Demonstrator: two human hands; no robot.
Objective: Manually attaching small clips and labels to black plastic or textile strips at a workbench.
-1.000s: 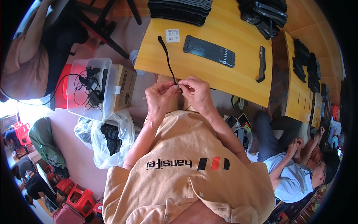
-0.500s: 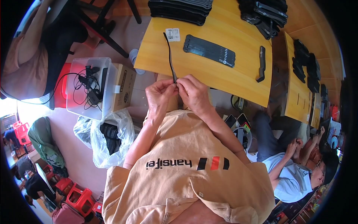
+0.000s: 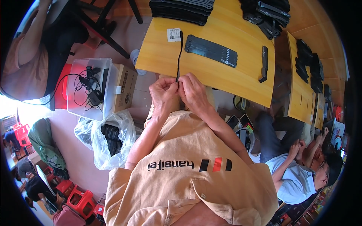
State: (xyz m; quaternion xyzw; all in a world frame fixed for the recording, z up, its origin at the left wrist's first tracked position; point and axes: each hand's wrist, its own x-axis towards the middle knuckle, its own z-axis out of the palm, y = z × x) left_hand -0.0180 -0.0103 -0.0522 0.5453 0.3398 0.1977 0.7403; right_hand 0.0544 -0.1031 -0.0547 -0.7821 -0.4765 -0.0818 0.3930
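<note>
A thin black strip (image 3: 180,56), seen edge-on, rises from my fingers over the near edge of the wooden table (image 3: 241,83). My left hand (image 3: 163,92) pinches its lower end between thumb and fingertips. Right beside it, my right hand (image 3: 193,92) pinches the same end, the two hands almost touching. The very end of the strip is hidden by my fingers. Beyond them on the table lie a flat dark panel of joined strips (image 3: 212,51) with a row of small light marks, and a white printed label (image 3: 174,35).
A stack of black strips (image 3: 183,13) and a loose black pile (image 3: 268,17) occupy the far side. One bent strip (image 3: 264,64) lies at right. To my left are a clear bin of cables (image 3: 90,88) and a plastic bag (image 3: 113,139). A person (image 3: 296,177) sits at right.
The strip's upper end has swung to the right and now stands nearer upright, close to the dark panel. Both hands have shifted slightly, still pinching its lower end.
</note>
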